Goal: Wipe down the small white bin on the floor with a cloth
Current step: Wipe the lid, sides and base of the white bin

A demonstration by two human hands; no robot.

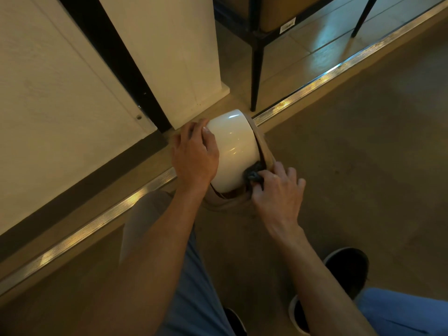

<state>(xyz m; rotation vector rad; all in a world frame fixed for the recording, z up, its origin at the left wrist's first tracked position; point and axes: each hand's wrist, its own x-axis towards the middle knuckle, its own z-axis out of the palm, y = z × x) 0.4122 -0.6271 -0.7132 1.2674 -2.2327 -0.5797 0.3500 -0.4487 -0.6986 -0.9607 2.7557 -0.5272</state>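
A small glossy white bin (234,146) lies tipped on its side on the floor, its base end toward the left. A tan liner bag (263,146) hangs out of its mouth on the right. My left hand (194,156) grips the base end and holds the bin steady. My right hand (276,190) presses a dark crumpled cloth (254,172) against the bin's lower right side near the rim. Most of the cloth is hidden under my fingers.
A metal threshold strip (315,83) runs diagonally across the floor behind the bin. A white wall corner (169,69) and a black chair leg (255,69) stand just beyond it. My shoes (346,265) and knees are at the bottom of the view.
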